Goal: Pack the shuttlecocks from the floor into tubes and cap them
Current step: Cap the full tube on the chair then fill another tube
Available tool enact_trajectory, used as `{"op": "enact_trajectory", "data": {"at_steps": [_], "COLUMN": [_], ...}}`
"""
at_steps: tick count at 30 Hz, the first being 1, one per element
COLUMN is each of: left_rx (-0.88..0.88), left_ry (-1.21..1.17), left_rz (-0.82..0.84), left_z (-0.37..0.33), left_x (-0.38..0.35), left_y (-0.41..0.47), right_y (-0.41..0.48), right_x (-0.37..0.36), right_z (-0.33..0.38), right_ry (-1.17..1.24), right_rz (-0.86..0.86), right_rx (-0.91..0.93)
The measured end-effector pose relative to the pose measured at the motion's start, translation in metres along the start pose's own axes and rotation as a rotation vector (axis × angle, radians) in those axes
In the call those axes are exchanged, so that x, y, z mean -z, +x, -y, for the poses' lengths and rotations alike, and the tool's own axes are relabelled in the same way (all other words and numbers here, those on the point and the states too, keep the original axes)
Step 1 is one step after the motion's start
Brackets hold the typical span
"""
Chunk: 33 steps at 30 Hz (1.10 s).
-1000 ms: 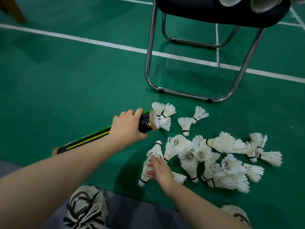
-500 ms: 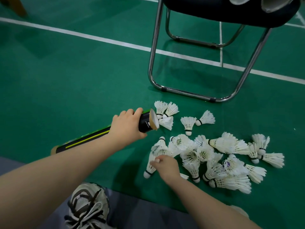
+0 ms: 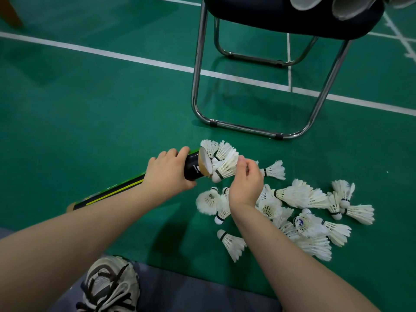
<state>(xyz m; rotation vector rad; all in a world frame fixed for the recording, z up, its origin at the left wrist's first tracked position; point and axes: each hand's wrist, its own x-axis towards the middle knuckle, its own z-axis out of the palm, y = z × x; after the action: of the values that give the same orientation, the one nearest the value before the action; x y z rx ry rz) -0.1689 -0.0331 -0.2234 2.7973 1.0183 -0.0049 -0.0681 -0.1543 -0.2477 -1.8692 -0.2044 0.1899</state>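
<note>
1. One camera only, worn on the person's head, wide-angle, looking forward and steeply down at the green floor (image 3: 90, 113).
2. It sits close: both forearms (image 3: 67, 233) reach in from the bottom edge, a shoe (image 3: 110, 287) directly below.
3. A chair (image 3: 292, 16) cuts the top edge.

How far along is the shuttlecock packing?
Done: nothing capped in view. In hand: the left hand grips the tube near its open mouth; the right hand holds a shuttlecock, cork toward that mouth, not yet inside. Left: the pile on the floor, then capping.
</note>
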Motion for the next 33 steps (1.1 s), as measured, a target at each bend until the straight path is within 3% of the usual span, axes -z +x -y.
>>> {"op": "enact_trajectory", "data": {"at_steps": [6, 15, 24, 30, 33], "left_rx": [-0.022, -0.033, -0.040, -0.048, -0.078], "left_ry": [0.036, 0.021, -0.026, 0.000, 0.082], "left_rz": [0.016, 0.022, 0.001, 0.004, 0.034], "left_z": [-0.005, -0.007, -0.010, -0.011, -0.011], "left_x": [-0.002, -0.002, 0.002, 0.002, -0.002], "left_y": [-0.001, 0.000, 0.002, 0.000, -0.005], "right_y": [0.013, -0.018, -0.017, -0.023, -0.012], "right_x": [0.005, -0.008, -0.006, -0.013, -0.008], "right_z": [0.000, 0.006, 0.008, 0.000, 0.005], "right_ry": [0.070, 0.097, 0.192, 0.141, 0.150], "right_rz": [-0.108, 0.141, 0.142, 0.487, 0.755], "right_rx": [-0.095, -0.041, -0.072, -0.097, -0.312]}}
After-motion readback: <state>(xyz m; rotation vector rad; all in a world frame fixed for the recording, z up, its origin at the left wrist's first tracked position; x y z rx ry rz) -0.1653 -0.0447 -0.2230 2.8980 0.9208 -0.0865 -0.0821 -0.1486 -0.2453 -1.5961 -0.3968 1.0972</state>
